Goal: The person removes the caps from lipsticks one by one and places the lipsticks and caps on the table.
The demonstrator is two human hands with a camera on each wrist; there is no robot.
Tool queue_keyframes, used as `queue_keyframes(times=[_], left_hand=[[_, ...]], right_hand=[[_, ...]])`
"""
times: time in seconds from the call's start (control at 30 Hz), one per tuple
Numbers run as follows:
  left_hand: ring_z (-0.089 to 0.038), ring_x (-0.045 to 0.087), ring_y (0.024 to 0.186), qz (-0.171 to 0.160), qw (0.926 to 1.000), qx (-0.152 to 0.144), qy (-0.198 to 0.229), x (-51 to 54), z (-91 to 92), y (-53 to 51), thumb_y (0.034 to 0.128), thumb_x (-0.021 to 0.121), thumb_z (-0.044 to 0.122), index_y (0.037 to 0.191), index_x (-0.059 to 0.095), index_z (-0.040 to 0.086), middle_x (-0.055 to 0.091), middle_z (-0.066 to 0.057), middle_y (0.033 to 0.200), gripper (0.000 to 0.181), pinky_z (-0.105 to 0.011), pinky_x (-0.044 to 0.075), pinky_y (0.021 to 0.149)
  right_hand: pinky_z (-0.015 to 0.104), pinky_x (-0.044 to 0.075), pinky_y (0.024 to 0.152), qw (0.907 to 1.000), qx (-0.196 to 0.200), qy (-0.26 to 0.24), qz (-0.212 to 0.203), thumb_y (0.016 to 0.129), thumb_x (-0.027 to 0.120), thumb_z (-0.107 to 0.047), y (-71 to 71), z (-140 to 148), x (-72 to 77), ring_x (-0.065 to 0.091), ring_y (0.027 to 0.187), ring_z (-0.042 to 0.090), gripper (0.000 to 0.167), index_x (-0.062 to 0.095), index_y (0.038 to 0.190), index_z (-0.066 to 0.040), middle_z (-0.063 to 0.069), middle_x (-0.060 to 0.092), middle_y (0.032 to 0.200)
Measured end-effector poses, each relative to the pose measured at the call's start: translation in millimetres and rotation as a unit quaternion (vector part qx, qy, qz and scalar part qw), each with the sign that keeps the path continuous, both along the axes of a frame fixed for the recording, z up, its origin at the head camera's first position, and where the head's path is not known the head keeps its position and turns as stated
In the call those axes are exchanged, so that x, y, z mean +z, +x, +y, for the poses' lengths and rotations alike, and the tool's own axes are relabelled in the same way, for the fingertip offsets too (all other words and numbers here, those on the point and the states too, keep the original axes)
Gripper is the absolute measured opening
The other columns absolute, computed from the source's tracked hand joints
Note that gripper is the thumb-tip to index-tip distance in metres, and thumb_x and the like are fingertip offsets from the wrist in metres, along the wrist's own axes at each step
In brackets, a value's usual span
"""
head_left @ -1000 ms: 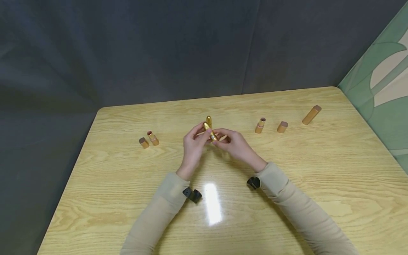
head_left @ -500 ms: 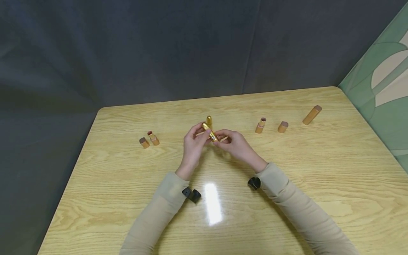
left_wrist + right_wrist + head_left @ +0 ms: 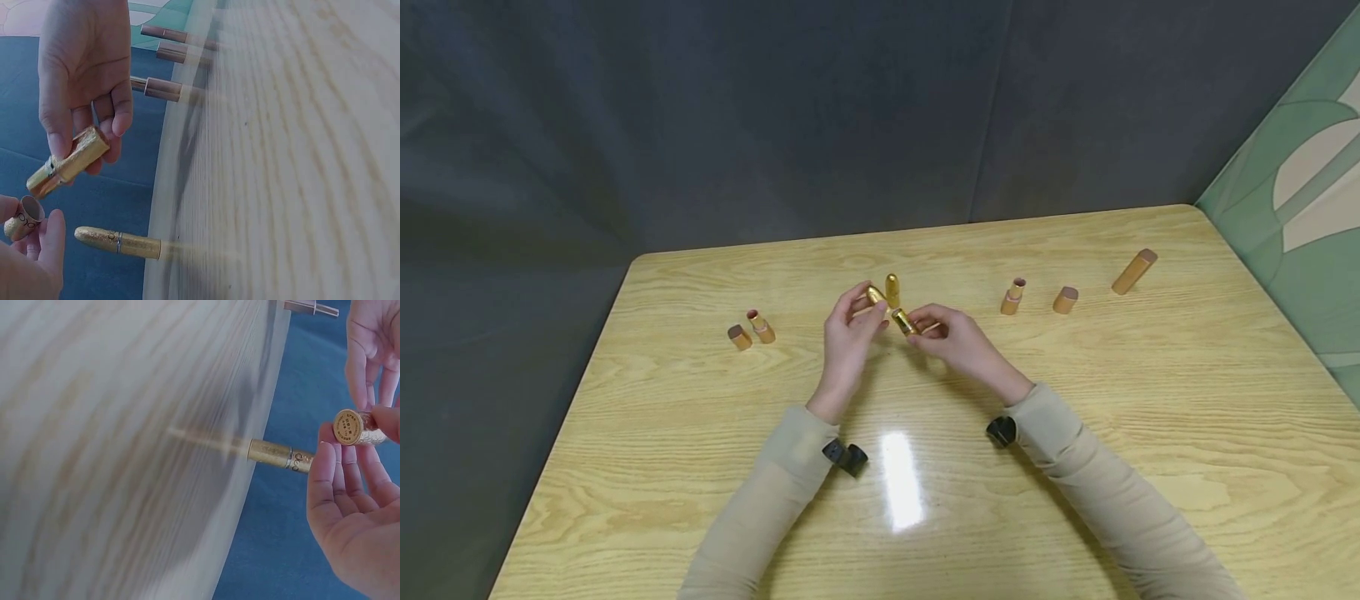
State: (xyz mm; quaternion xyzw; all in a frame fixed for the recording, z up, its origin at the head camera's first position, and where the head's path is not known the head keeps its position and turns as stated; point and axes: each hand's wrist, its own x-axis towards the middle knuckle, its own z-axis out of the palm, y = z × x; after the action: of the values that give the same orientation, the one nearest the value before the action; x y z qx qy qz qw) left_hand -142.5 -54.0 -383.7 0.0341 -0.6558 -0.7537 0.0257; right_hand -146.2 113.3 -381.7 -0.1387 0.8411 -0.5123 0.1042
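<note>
In the head view the left hand [image 3: 848, 337] pinches a gold bullet-shaped cap [image 3: 876, 294], whose hollow end shows as the gold cap [image 3: 25, 219] in the left wrist view. The right hand [image 3: 962, 340] grips the gold tube base [image 3: 905, 322] between thumb and fingers; the same base [image 3: 74, 161] appears tilted in the left wrist view. Cap and base are apart. A second gold tube [image 3: 892, 290], closed with its rounded cap, stands upright on the table just behind the hands. The right wrist view shows the round labelled bottom of the held base [image 3: 347, 427].
On the left of the table [image 3: 700, 467] are a small copper cap [image 3: 740, 337] and an open copper tube [image 3: 762, 327]. To the right stand another open copper tube [image 3: 1013, 297], a copper cap [image 3: 1065, 300] and a long closed copper tube [image 3: 1133, 272]. A dark curtain hangs behind.
The left hand has moved slightly left with the gold cap, which has come off the base. The right hand still grips the base and has hardly moved.
</note>
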Motion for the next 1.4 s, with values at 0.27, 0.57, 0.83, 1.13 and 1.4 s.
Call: queue_keyframes(times=[0.27, 0.57, 0.83, 1.13, 1.4], left_hand=[[-0.007, 0.062, 0.088, 0.002, 1.0, -0.002, -0.001, 1.4, -5.6, -2.4, 0.0926, 0.06, 0.005, 0.137, 0.046, 0.006, 0.057, -0.005, 0.106, 0.046, -0.047, 0.054, 0.092], [-0.004, 0.06, 0.085, -0.004, 0.9988, -0.027, -0.041, 2.1, -12.2, -2.7, 0.0923, 0.061, 0.006, 0.138, 0.046, 0.005, 0.057, -0.008, 0.11, 0.048, -0.054, 0.051, 0.094], [-0.004, 0.06, 0.088, 0.002, 0.9966, -0.039, -0.073, 1.3, -16.5, -4.5, 0.0915, 0.062, 0.004, 0.129, 0.055, 0.003, 0.058, -0.005, 0.106, 0.038, -0.052, 0.052, 0.093], [-0.011, 0.061, 0.09, -0.001, 0.9927, -0.048, -0.111, -1.3, -21.4, -6.7, 0.0919, 0.061, 0.007, 0.125, 0.057, 0.001, 0.06, -0.011, 0.108, 0.033, -0.05, 0.052, 0.092], [-0.021, 0.062, 0.096, 0.003, 0.9885, -0.037, -0.147, -2.4, -26.6, -8.1, 0.0924, 0.061, 0.01, 0.123, 0.06, 0.001, 0.062, -0.016, 0.111, 0.032, -0.033, 0.054, 0.087]], right_hand=[[0.036, 0.057, 0.086, 0.9998, -0.008, -0.014, -0.012, 0.088, 0.064, -0.002, -0.4, 2, 1.6, 0.065, 0.098, 0.037, 0.029, 0.055, 0.114, 0.007, 0.026, 0.062, 0.113], [0.033, 0.054, 0.087, 0.9995, -0.024, -0.017, -0.009, 0.087, 0.063, 0.0, -3.1, 7, 0.5, 0.062, 0.101, 0.034, 0.028, 0.052, 0.111, 0.008, 0.026, 0.06, 0.113], [0.018, 0.051, 0.082, 0.9985, -0.035, -0.041, -0.007, 0.086, 0.062, 0.004, -5.7, 12, -0.8, 0.061, 0.103, 0.035, 0.03, 0.051, 0.113, 0.009, 0.028, 0.059, 0.115], [0.019, 0.053, 0.079, 0.9987, -0.041, -0.031, -0.003, 0.091, 0.062, -0.004, -6.9, 18, 0.1, 0.063, 0.103, 0.036, 0.038, 0.052, 0.127, 0.004, 0.026, 0.059, 0.115], [0.032, 0.052, 0.084, 0.9982, -0.059, -0.01, 0.01, 0.095, 0.059, -0.012, -7.3, 22, 1.8, 0.062, 0.101, 0.035, 0.035, 0.054, 0.126, 0.003, 0.025, 0.061, 0.114]])
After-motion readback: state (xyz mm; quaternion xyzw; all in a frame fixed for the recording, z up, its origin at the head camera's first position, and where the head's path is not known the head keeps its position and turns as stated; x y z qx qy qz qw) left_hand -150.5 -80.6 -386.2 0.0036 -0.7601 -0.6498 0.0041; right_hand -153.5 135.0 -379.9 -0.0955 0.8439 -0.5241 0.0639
